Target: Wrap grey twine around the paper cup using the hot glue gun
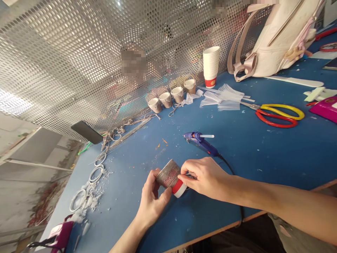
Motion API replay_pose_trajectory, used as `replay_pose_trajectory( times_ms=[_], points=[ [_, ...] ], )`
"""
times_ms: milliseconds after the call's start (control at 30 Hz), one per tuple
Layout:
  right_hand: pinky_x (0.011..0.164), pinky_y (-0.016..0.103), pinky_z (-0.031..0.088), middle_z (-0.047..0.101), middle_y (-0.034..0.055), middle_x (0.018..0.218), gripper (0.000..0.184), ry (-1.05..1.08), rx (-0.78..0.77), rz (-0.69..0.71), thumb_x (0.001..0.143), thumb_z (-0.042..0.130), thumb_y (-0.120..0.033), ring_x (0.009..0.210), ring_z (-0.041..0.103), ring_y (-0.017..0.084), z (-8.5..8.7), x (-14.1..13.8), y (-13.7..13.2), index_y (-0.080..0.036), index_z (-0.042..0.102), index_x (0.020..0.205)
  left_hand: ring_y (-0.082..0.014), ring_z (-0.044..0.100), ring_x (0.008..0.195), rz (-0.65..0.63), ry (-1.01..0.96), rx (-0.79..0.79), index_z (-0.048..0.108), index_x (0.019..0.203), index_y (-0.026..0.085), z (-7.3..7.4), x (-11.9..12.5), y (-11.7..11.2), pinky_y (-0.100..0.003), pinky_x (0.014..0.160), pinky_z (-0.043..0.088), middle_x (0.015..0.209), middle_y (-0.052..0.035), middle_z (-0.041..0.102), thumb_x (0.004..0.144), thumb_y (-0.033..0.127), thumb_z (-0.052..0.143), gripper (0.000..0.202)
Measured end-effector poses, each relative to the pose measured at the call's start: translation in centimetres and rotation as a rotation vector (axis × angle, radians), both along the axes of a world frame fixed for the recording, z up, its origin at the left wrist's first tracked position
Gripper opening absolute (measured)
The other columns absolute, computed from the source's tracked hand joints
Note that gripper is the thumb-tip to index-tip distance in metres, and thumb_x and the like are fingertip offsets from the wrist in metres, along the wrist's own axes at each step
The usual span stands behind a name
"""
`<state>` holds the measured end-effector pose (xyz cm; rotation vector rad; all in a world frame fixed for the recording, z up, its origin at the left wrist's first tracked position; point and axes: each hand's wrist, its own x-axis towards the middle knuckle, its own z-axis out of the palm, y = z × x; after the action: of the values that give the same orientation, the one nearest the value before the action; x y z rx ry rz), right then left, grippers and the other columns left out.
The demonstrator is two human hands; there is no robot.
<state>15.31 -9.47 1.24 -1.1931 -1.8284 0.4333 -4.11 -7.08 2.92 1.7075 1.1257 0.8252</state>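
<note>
A paper cup (172, 177) lies on its side between both hands, low over the blue table (263, 158). Most of it is wrapped in grey-brown cord; a red band and white rim show at its right end. My left hand (152, 200) cradles it from below and the left, fingers curled round it. My right hand (205, 177) pinches at the wrap near the red band. A blue hot glue gun (201, 142) with a glue stick lies just beyond the hands, its black cable running under my right wrist.
Several wrapped cups with handles (171, 95) line the perforated metal screen (105, 52). A stack of paper cups (211, 65), white strips (223, 98), red and yellow scissors (279, 114), a pale bag (279, 38), a phone (86, 131) and cord rings (96, 174) lie around.
</note>
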Motion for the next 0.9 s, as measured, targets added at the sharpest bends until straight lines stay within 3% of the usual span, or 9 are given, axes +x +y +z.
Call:
replay_pose_trajectory(
  times_ms=[667, 900],
  points=[
    [0.046, 0.022, 0.025, 0.037, -0.0088, 0.046, 0.010, 0.038, -0.256, 0.006, 0.077, 0.065, -0.018, 0.046, 0.029, 0.007, 1.0, 0.2, 0.1, -0.018, 0.063, 0.067, -0.0124, 0.044, 0.063, -0.072, -0.197, -0.011, 0.054, 0.077, 0.019, -1.7, -1.4, 0.5, -0.022, 0.057, 0.039, 0.073, 0.0017, 0.049, 0.080, 0.039, 0.062, 0.022],
    [0.046, 0.021, 0.026, 0.041, -0.0091, 0.044, 0.012, 0.094, -0.377, 0.050, 0.079, 0.064, -0.017, 0.044, 0.033, 0.007, 1.8, 0.4, 0.1, -0.018, 0.062, 0.067, -0.0131, 0.043, 0.063, -0.034, -0.182, -0.026, 0.051, 0.075, 0.019, -2.2, -1.8, 0.6, -0.024, 0.059, 0.039, 0.072, 0.0012, 0.048, 0.080, 0.041, 0.062, 0.025]
  ],
)
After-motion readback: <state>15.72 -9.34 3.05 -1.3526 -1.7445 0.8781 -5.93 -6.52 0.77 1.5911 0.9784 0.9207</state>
